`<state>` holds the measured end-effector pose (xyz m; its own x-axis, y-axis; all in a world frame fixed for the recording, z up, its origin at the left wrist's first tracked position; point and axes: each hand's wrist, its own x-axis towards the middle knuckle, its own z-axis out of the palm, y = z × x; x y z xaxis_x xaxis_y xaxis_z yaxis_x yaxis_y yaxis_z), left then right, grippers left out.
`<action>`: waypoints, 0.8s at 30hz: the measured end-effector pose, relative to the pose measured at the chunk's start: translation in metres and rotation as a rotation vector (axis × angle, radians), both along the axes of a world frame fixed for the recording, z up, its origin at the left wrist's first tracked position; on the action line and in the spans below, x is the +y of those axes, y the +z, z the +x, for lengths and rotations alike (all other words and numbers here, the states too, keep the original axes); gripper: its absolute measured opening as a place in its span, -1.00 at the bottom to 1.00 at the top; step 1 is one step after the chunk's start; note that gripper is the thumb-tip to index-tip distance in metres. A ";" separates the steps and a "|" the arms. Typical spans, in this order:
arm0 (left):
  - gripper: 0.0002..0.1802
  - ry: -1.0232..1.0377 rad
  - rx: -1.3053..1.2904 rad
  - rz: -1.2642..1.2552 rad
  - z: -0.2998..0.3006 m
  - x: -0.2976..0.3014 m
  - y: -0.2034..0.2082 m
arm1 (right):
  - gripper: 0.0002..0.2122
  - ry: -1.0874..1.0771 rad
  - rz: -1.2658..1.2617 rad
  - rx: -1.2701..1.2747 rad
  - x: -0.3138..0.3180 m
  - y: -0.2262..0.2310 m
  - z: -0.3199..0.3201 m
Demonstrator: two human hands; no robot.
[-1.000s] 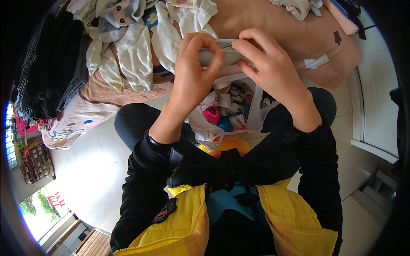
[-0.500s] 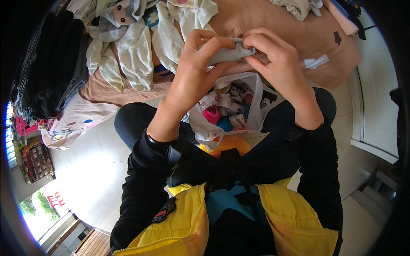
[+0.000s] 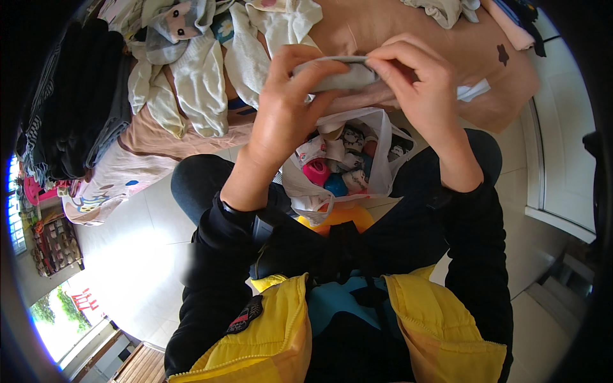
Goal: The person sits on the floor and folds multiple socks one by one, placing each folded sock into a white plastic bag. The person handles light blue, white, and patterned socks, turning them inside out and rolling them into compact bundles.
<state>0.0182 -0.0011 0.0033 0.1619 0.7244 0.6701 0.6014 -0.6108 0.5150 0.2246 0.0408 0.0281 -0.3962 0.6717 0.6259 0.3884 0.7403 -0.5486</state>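
A light grey sock (image 3: 345,80) is stretched between my two hands, above the edge of the bed. My left hand (image 3: 287,96) is closed round its left end, with thumb below and fingers on top. At the other end, my right hand (image 3: 421,76) pinches the sock's top edge between thumb and fingertips. Just below the hands, a white plastic bag (image 3: 384,167) gapes between my knees. Several bundled socks (image 3: 336,184) in pink, blue, white and black fill it.
Pale socks (image 3: 199,83) lie spread on the brown bedsheet (image 3: 357,32) to the left. Beyond them rises a stack of folded dark clothes (image 3: 80,96). More light clothing (image 3: 440,9) lies at the far right, near a white door (image 3: 568,140). Something orange (image 3: 338,220) shows under the bag.
My right hand has shifted a little right, drawing the sock's edge out longer and straighter. The left hand stays almost in place, still holding the sock.
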 end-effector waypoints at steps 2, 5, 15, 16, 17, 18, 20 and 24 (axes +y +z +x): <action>-0.61 0.029 -0.056 -0.052 -0.002 0.000 0.001 | -0.91 0.027 0.165 -0.028 0.000 0.002 0.001; -0.63 0.035 -0.209 -0.173 -0.001 -0.002 0.002 | -0.91 0.067 0.336 -0.065 0.003 0.003 0.000; -0.37 -0.125 0.053 0.159 -0.010 0.005 -0.004 | -0.77 0.179 -0.754 0.409 -0.008 -0.007 -0.009; -0.34 -0.171 0.091 0.201 -0.010 0.006 -0.004 | -0.75 0.224 -0.904 0.519 -0.009 -0.009 -0.010; -0.32 -0.125 0.070 0.209 -0.008 0.006 -0.005 | -0.76 0.227 -0.905 0.544 -0.009 -0.011 -0.010; -0.29 -0.081 0.059 0.214 -0.006 0.007 -0.005 | -0.76 0.270 -0.901 0.584 -0.008 -0.013 -0.010; -0.23 -0.041 -0.052 0.191 0.002 0.006 -0.006 | -0.74 0.329 -0.835 0.577 -0.004 -0.015 -0.007; -0.07 -0.308 -0.641 -0.261 0.012 -0.003 -0.006 | -0.71 0.332 -0.622 0.465 0.002 -0.018 -0.002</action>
<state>0.0300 -0.0039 -0.0032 0.0194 0.8572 0.5146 -0.0427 -0.5135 0.8570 0.2226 0.0431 0.0101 -0.4277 0.8422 0.3282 -0.1619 0.2859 -0.9445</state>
